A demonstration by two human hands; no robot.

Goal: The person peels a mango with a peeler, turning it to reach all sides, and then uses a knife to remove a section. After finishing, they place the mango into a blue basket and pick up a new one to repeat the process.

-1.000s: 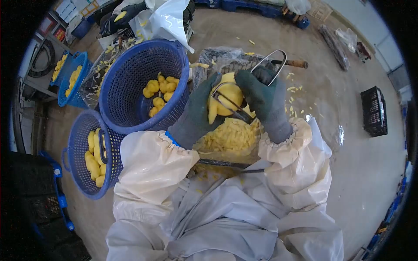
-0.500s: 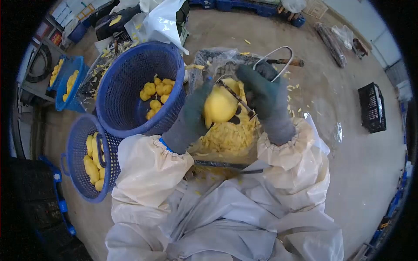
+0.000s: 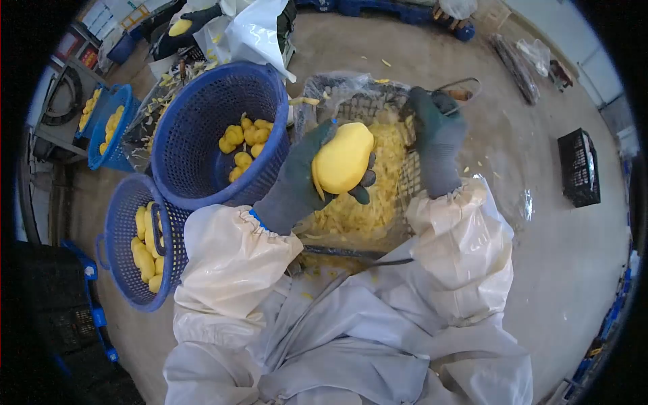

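My left hand (image 3: 300, 172), in a dark green-grey glove, cradles a large smooth yellow potato (image 3: 343, 158) from beneath; its fingertips show at the right underside. My right hand (image 3: 435, 125), gloved alike, is closed at the right rim of a crate (image 3: 344, 254), apart from the potato. From its far side sticks a thin metal loop of a peeler (image 3: 480, 86); the rest of this tool is hidden in the fist. Below both hands, yellow peelings (image 3: 378, 196) heap up in the plastic-lined crate. A wooden handle (image 3: 460, 94) shows beyond the right hand.
At left, a large blue basket (image 3: 169, 145) holds several knobbly yellow potatoes. A smaller blue basket (image 3: 177, 236) with longer ones stands nearer. Another person's gloved hand (image 3: 200, 18) is at the top left, beside a yellow piece. A black crate (image 3: 578, 167) stands on the floor at right.
My right hand has drawn away from the potato to the right, taking the peeler with it. The potato is turned in my left hand, and more of its surface shows.
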